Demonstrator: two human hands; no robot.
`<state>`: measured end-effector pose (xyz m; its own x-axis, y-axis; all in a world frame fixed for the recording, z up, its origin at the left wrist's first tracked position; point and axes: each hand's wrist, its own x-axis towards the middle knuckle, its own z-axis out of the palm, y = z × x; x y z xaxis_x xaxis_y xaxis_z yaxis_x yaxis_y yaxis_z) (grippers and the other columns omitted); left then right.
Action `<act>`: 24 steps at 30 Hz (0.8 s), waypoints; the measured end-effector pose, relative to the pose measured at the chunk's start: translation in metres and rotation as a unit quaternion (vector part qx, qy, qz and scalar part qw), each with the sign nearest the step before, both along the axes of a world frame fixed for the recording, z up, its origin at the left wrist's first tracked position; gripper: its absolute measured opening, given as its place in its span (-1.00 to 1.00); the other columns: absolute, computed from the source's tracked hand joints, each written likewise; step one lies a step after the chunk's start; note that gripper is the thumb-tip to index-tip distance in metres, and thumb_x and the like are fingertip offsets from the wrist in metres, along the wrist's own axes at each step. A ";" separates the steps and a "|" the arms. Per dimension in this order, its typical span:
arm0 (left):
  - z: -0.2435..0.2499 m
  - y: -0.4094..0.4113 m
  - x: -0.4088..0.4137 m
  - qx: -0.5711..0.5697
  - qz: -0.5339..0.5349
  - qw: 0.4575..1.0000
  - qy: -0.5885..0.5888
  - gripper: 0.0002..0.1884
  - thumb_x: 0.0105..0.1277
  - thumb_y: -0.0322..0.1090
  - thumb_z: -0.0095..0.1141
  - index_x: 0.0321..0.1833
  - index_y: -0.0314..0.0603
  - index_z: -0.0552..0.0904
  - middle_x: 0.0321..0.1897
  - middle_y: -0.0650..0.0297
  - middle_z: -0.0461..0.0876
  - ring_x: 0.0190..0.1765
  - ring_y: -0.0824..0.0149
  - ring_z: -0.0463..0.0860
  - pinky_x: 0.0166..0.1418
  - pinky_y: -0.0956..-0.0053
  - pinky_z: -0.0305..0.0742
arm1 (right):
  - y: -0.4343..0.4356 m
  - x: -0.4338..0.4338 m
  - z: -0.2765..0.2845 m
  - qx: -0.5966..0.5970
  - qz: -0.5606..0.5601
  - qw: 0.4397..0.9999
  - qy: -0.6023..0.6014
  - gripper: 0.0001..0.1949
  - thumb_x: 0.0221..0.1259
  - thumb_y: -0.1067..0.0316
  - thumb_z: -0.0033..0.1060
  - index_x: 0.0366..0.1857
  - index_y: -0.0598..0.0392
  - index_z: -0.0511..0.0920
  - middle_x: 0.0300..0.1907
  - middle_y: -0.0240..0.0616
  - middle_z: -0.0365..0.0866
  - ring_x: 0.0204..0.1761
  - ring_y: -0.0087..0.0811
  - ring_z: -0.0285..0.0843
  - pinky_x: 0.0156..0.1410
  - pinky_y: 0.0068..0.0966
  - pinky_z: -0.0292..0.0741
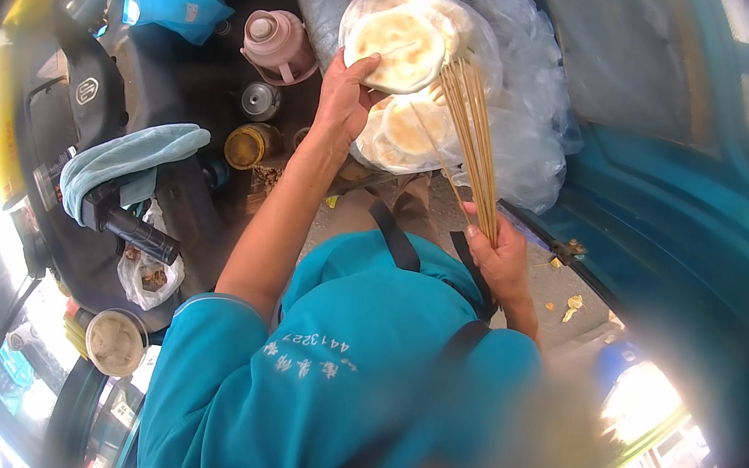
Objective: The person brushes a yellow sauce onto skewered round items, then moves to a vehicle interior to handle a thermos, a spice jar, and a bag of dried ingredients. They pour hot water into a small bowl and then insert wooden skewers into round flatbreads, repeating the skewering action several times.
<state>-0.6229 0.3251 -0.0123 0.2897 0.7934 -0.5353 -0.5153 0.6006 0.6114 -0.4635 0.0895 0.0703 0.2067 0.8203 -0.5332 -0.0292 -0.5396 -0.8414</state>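
My left hand holds a round flatbread by its near edge, thumb on top, above a plastic bag of bread. More pale flatbreads lie just below it in the clear plastic bag. A bundle of thin wooden skewers is gripped at its lower end by my right hand. The skewers slant up to the left, their far ends over the breads, and one skewer stands apart from the bundle. Whether their tips touch the bread I cannot tell.
Left of the breads stand a pink thermos flask, a metal can and a jar with a yellowish lid. A light blue cloth hangs over a handlebar grip. A blue vehicle panel rises at the right.
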 end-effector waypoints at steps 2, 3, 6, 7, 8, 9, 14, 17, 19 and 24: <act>0.000 -0.003 0.005 -0.005 -0.009 1.000 -0.008 -0.54 0.30 -0.54 0.02 0.28 -0.22 0.33 0.17 0.07 0.49 0.18 0.10 0.54 0.24 0.02 0.49 | 0.001 0.002 0.002 0.008 0.016 0.999 -0.035 -0.70 0.29 0.40 0.09 0.09 0.12 0.55 -0.61 -0.59 0.31 -0.54 -0.76 0.17 -0.47 -0.69 0.17; 0.001 -0.003 0.006 -0.006 -0.013 1.000 -0.011 -0.54 0.30 -0.54 0.02 0.28 -0.22 0.33 0.16 0.07 0.49 0.17 0.10 0.54 0.24 0.02 0.49 | 0.001 0.003 0.001 0.007 0.012 0.999 -0.033 -0.70 0.29 0.39 0.09 0.09 0.12 0.55 -0.61 -0.59 0.31 -0.54 -0.76 0.18 -0.46 -0.69 0.17; 0.006 -0.009 0.014 -0.013 -0.003 1.000 -0.014 -0.55 0.30 -0.55 0.02 0.26 -0.23 0.33 0.14 0.07 0.50 0.16 0.09 0.55 0.22 0.03 0.52 | 0.001 0.006 -0.002 0.006 0.007 0.999 -0.038 -0.70 0.29 0.38 0.10 0.09 0.12 0.55 -0.61 -0.57 0.31 -0.54 -0.74 0.19 -0.46 -0.68 0.18; 0.006 -0.011 0.016 0.000 -0.006 1.000 -0.006 -0.55 0.30 -0.56 0.02 0.26 -0.23 0.34 0.14 0.08 0.50 0.15 0.09 0.56 0.20 0.04 0.53 | 0.001 0.007 -0.003 0.008 0.011 0.999 -0.046 -0.70 0.29 0.37 0.10 0.09 0.11 0.55 -0.61 -0.57 0.31 -0.54 -0.74 0.19 -0.46 -0.68 0.18; 0.005 -0.012 0.018 0.013 -0.009 1.000 0.002 -0.56 0.30 -0.56 0.01 0.25 -0.23 0.34 0.14 0.08 0.50 0.15 0.09 0.56 0.19 0.04 0.54 | 0.001 0.007 -0.004 0.010 0.015 0.998 -0.055 -0.70 0.29 0.37 0.10 0.09 0.11 0.55 -0.61 -0.57 0.31 -0.54 -0.74 0.19 -0.46 -0.67 0.18; 0.007 -0.013 0.021 0.025 -0.013 1.000 0.009 -0.57 0.30 -0.56 0.01 0.24 -0.24 0.34 0.13 0.08 0.50 0.15 0.08 0.56 0.18 0.05 0.55 | 0.000 0.007 -0.006 0.010 0.002 0.999 -0.045 -0.70 0.29 0.36 0.10 0.09 0.11 0.55 -0.60 -0.57 0.32 -0.54 -0.74 0.20 -0.46 -0.67 0.18; 0.016 -0.029 0.026 0.013 -0.018 1.000 0.015 -0.55 0.31 -0.56 0.01 0.27 -0.26 0.33 0.15 0.07 0.49 0.15 0.10 0.56 0.18 0.08 0.56 | 0.006 0.005 -0.012 -0.004 -0.022 1.000 -0.006 -0.70 0.28 0.35 0.11 0.08 0.11 0.56 -0.58 -0.54 0.38 -0.52 -0.73 0.24 -0.44 -0.66 0.22; 0.010 -0.020 0.021 0.001 -0.035 0.999 -0.027 -0.56 0.35 -0.48 0.02 0.28 -0.22 0.30 0.11 0.12 0.51 0.09 0.18 0.60 0.10 0.17 0.62 | 0.004 0.005 -0.016 0.037 -0.009 0.998 -0.047 -0.70 0.27 0.37 0.11 0.06 0.12 0.57 -0.57 -0.51 0.40 -0.51 -0.71 0.26 -0.42 -0.66 0.26; 0.002 -0.015 0.014 -0.016 -0.034 0.998 -0.056 -0.57 0.39 -0.42 0.03 0.29 -0.20 0.29 0.09 0.14 0.52 0.06 0.21 0.62 0.07 0.22 0.64 | 0.005 0.009 -0.012 0.028 0.028 0.996 -0.075 -0.71 0.26 0.37 0.12 0.05 0.12 0.58 -0.57 -0.49 0.41 -0.51 -0.70 0.27 -0.41 -0.66 0.27; 0.007 -0.018 0.020 -0.023 -0.025 0.999 -0.042 -0.56 0.42 -0.33 0.04 0.31 -0.24 0.30 0.10 0.14 0.52 0.07 0.23 0.60 0.10 0.28 0.62 | 0.004 0.011 -0.014 0.058 0.043 0.990 -0.117 -0.70 0.25 0.35 0.14 0.05 0.12 0.58 -0.56 -0.48 0.42 -0.50 -0.71 0.27 -0.40 -0.66 0.27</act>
